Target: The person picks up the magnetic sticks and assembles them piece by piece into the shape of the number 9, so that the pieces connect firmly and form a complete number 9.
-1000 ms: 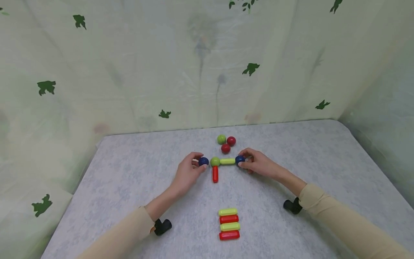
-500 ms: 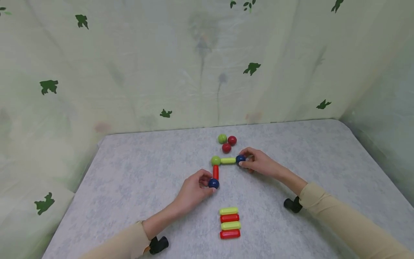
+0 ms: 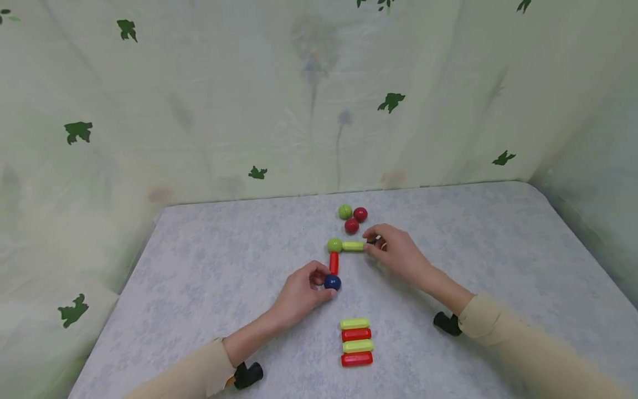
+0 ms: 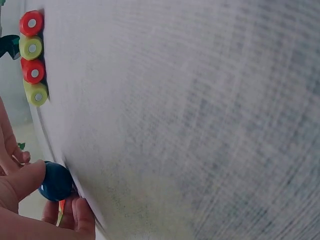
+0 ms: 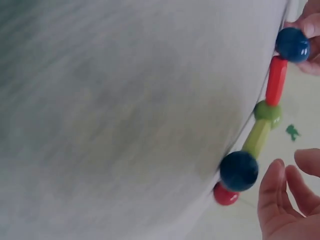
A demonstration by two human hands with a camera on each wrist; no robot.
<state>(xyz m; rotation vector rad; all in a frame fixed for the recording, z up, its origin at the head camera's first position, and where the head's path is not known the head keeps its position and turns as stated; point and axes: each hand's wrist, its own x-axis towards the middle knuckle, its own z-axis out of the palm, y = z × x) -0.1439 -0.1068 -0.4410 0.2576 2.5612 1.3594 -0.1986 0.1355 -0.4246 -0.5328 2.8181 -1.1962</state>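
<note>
My left hand pinches a dark blue ball at the near end of a red building stick. That stick runs up to a green ball, from which a yellow-green stick extends to the right. At its far end sits a second blue ball, mostly hidden behind my right hand in the head view. The right wrist view shows my right fingers apart from this ball, thumb and fingers spread with nothing between them. In the left wrist view, thumb and fingertips surround the first blue ball.
Behind the joined pieces lie a loose green ball and two red balls. Nearer me, a row of red and yellow-green sticks lies side by side on the cloth-covered table. A patterned curtain hangs beyond the table.
My left hand has brought its blue ball from left of the green ball toward me, to the red stick's near end. My right hand has let go of the other blue ball.
</note>
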